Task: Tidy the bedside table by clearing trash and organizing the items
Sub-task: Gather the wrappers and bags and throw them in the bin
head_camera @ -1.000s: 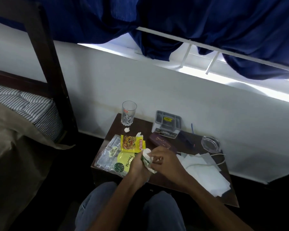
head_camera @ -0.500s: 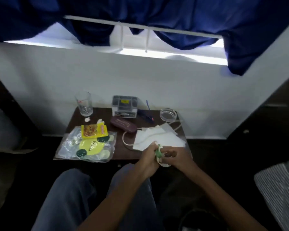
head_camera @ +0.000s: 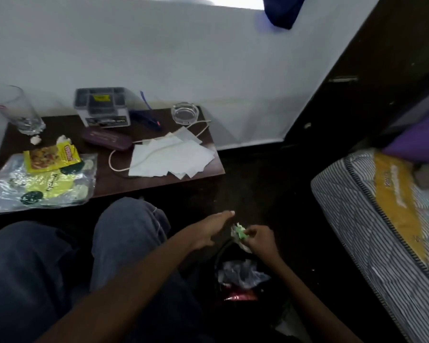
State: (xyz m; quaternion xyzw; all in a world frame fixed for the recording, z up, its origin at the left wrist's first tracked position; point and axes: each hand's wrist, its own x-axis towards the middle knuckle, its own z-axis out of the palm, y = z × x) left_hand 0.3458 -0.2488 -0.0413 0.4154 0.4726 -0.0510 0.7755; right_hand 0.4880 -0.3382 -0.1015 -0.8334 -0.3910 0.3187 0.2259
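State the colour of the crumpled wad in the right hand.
The crumpled wad is white with green patches; head view, the only one.

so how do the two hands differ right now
The left hand has straight fingers and holds nothing; the right hand pinches a crumpled white-and-green wrapper. The right hand is over the trash bin, the left hand beside it. Both are off the bedside table.

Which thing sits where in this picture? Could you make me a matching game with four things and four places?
Things:
1 tall clear drinking glass
2 round clear glass ashtray
3 crumpled white-and-green wrapper
4 yellow snack packet

Places:
A pinched in the right hand
B far left corner of the dark brown bedside table
C on the clear plastic bag
D table's far right corner

Pairs: 1-B, 2-D, 3-A, 4-C
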